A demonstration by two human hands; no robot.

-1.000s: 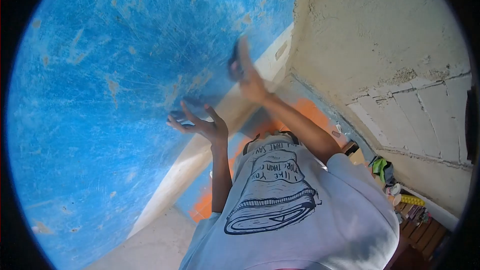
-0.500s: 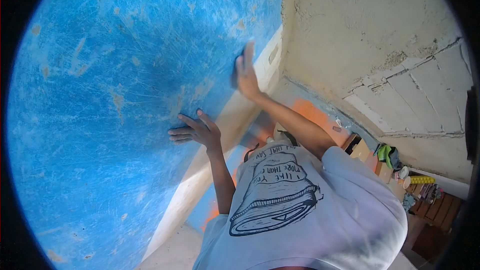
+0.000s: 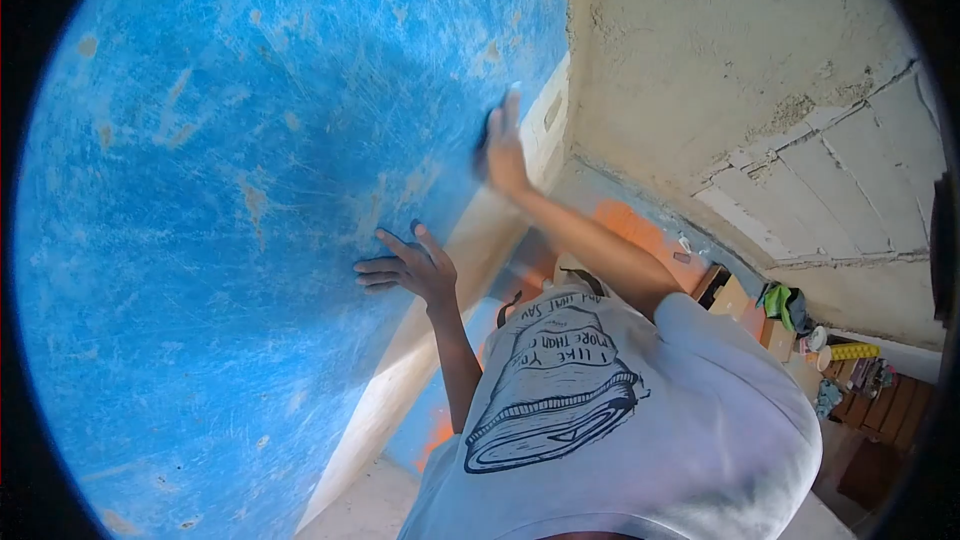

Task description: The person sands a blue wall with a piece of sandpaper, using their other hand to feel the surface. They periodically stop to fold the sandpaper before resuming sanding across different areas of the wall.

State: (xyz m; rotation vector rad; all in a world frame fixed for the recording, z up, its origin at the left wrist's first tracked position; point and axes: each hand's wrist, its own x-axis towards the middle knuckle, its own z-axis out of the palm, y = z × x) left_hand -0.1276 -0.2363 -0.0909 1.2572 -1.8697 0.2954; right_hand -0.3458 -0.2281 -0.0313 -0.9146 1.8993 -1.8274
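My left hand (image 3: 418, 268) lies on the scratched blue wall (image 3: 200, 320) with its fingers spread, holding nothing. Higher up and to the right, my right hand (image 3: 506, 155) presses against the same wall near its white edge strip (image 3: 550, 110). Motion smears that hand, and its fingers look close together. A dark patch shows along its palm side; whether it is a thin pad or a shadow is hard to say. Pale worn spots and fine scratches cover the blue paint around both hands.
A rough, bare plaster wall (image 3: 700, 50) meets the blue one at a corner. Orange and blue patches mark the floor (image 3: 630, 225). A green-and-grey bundle (image 3: 787, 307), a yellow item (image 3: 853, 351) and a wooden slatted piece (image 3: 890, 410) are at the lower right.
The view has shifted slightly, so the wall and body appear a little further right. My left hand keeps its place on the wall. My right hand is blurred in both frames and has shifted only slightly.
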